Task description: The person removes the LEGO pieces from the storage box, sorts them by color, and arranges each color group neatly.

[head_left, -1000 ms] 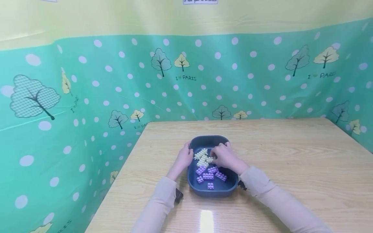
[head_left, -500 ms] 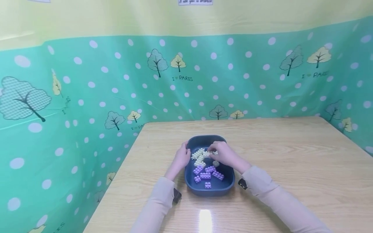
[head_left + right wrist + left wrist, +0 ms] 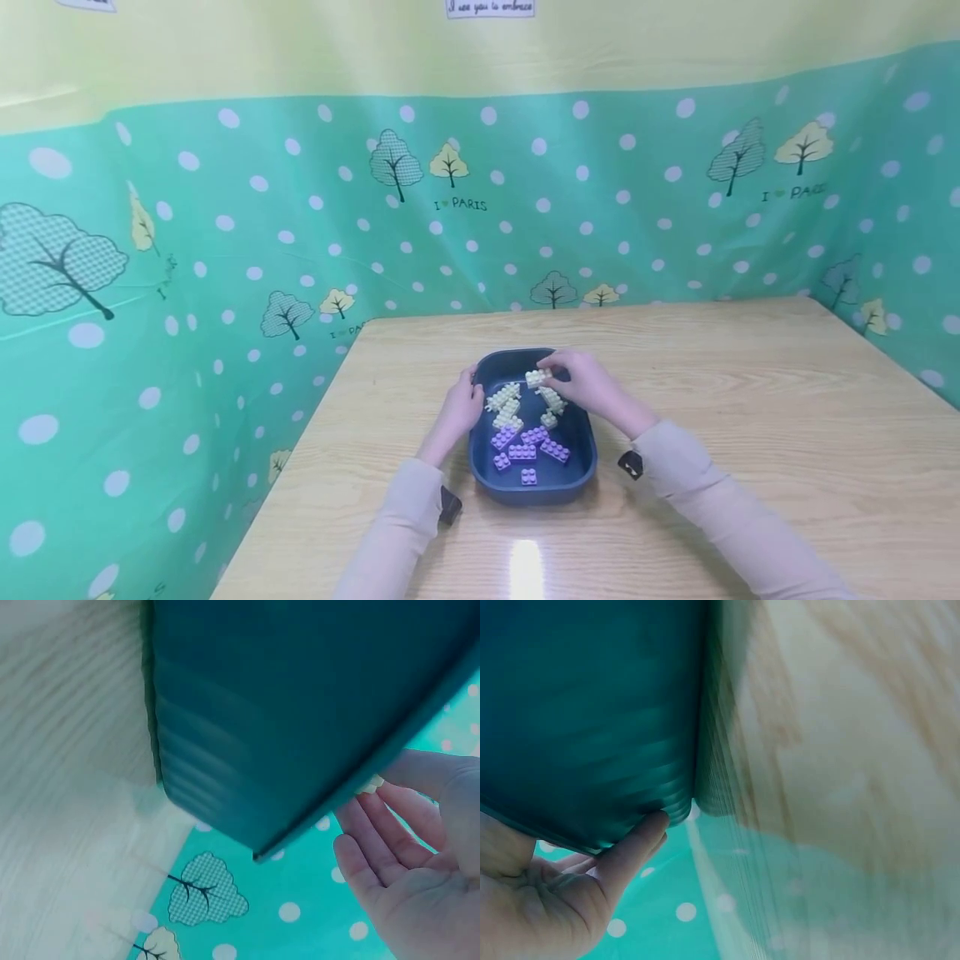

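Observation:
A dark blue rectangular tub (image 3: 534,497) with rounded corners stands on the table, holding toy building bricks. My left hand (image 3: 459,406) holds the tub at its left rim; in the left wrist view its fingers (image 3: 634,855) lie along the outer wall. Between thumb and fingers, my right hand (image 3: 581,382) pinches a cream building brick (image 3: 537,378) over the far right part of the tub. Only a corner of that brick (image 3: 370,784) shows past the rim in the right wrist view. More cream bricks (image 3: 507,407) lie in two groups, left and right. Several purple bricks (image 3: 522,452) lie nearer the front.
The tub stands on a wood-grain table (image 3: 712,383). A green cloth (image 3: 645,217) with dots and trees hangs behind and along the left side. Black wrist straps (image 3: 450,505) show near both cuffs.
My right hand has lifted a cream brick and carried it toward the tub's far end. Cream bricks now show in a separate group at the right. The left hand stays at the rim.

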Motion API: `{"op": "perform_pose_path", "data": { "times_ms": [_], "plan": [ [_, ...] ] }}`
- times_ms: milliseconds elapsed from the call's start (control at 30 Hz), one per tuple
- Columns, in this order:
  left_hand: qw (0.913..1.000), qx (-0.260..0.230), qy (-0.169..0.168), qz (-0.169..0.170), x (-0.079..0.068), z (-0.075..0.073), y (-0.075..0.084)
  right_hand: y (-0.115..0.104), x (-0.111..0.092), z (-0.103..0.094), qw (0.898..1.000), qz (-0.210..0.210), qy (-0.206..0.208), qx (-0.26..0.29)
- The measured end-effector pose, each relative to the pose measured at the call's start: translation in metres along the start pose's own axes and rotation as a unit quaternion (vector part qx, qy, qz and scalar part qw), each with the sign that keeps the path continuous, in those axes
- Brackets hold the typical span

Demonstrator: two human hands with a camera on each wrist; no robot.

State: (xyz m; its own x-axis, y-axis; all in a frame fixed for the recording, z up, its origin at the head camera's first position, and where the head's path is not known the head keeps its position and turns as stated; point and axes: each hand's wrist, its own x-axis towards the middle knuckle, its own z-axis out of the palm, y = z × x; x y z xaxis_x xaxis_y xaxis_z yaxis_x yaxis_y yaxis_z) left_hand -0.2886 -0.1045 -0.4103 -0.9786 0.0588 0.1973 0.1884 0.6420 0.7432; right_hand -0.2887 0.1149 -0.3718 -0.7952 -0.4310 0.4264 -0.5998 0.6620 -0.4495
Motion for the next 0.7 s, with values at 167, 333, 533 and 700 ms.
{"op": "perform_pose_path", "data": {
  "times_ms": [167, 333, 533, 700],
  "plan": [
    [0.9998, 0.004, 0.010, 0.018, 0.000, 0.000, -0.003, 0.003, 0.000, -0.010, 1.000, 0.013, 0.018, 0.007],
    [0.9999, 0.003, 0.008, 0.014, 0.001, 0.000, -0.005, 0.009, -0.002, -0.019, 0.999, 0.022, 0.026, -0.003],
    [0.9999, 0.013, 0.005, 0.007, 0.001, 0.000, -0.004, 0.020, -0.005, -0.027, 0.999, 0.034, 0.029, -0.002],
    [0.9998, 0.012, 0.007, 0.011, 0.002, 0.001, -0.005, 0.028, -0.009, -0.031, 0.999, 0.040, 0.031, -0.006]
  ]
}}
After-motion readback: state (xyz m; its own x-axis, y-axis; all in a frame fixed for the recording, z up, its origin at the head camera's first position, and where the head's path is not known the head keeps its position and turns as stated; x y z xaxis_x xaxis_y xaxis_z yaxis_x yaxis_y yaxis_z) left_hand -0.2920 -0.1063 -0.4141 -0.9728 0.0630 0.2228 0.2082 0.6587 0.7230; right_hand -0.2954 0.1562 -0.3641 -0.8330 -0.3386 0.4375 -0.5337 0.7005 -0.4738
